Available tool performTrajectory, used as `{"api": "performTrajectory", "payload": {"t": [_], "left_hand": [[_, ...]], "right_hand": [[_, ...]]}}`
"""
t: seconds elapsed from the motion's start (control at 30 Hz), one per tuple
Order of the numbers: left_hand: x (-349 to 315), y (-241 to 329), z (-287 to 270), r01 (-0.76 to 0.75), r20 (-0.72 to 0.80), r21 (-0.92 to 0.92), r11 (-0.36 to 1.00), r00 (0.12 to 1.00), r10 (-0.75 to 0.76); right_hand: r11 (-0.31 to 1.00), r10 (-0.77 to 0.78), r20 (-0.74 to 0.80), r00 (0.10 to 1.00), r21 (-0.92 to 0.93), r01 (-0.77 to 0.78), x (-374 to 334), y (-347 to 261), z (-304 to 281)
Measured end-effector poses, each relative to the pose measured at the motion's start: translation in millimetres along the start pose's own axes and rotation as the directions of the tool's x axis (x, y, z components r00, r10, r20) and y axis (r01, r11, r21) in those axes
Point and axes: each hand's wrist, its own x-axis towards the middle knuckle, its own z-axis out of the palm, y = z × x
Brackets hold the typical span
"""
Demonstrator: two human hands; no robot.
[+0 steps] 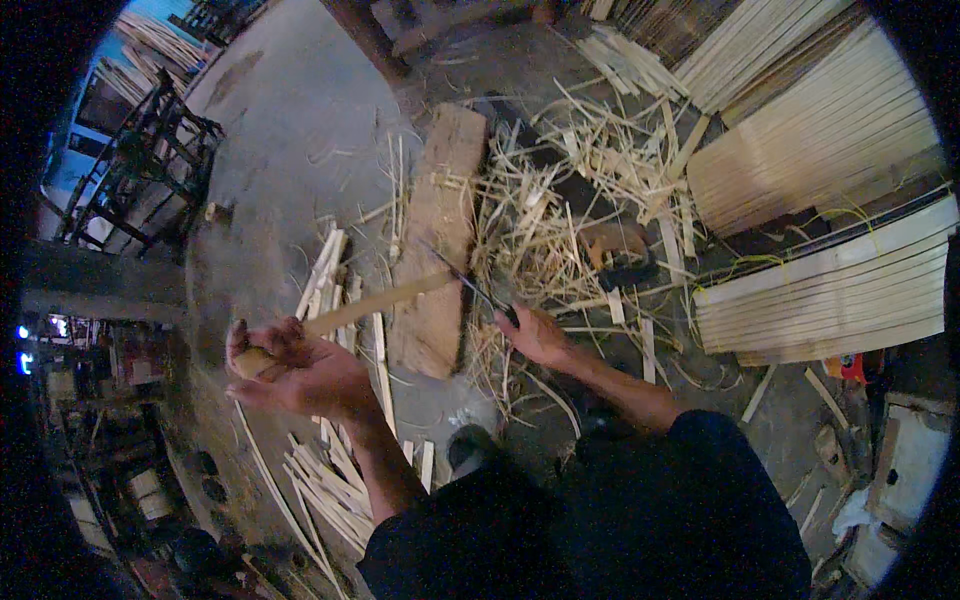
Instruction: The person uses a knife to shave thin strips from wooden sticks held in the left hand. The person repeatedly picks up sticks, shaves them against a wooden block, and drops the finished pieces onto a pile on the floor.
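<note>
Head camera shows me a tangle of shavings [535,225] just right of the wooden block [430,225]. A flat pale strip [375,302] reaches over the block from its left, where the left hand [318,380] has its grip curled around the near end. Right of the block, the right hand [538,336] keys its grip tightly round a slim knife [467,277], its blade over the block by the strip's far end.

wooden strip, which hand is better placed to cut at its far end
Probably the right hand: it holds the thin-bladed tool, which lies at the far end of the wooden strip, over the plank. The left hand holds the near part, so seems better for steadying.
</note>
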Motion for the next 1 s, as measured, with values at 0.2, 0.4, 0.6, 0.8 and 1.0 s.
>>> {"api": "performTrajectory", "payload": {"t": [0.2, 0.4, 0.6, 0.8, 1.0], "left_hand": [[2, -9, 10, -0.059, -0.027, 0.1, 0.993, 0.998, 0.062], [5, -2, 10, -0.026, 0.009, 0.133, 0.991, 1.0, 0.025], [-9, -2, 16, -0.051, -0.063, 0.467, 0.883, 0.994, 0.091], [-10, -11, 17, -0.118, -0.051, 0.512, 0.851, 0.985, 0.167], [-19, -9, 39, -0.121, -0.016, 0.503, 0.856, 0.989, 0.149]], "right_hand": [[0.989, -0.107, -0.187, 0.976, 0.079, 0.124, -6, 10, 12], [0.959, -0.212, -0.013, 0.977, 0.19, 0.21, -25, -71, -6], [0.983, -0.178, 0.056, 0.982, 0.051, 0.176, -12, -79, 8], [0.946, -0.282, 0.075, 0.957, 0.19, 0.264, -17, -91, -2], [0.986, -0.122, 0.005, 0.993, 0.116, 0.12, 11, -32, 5]]}}
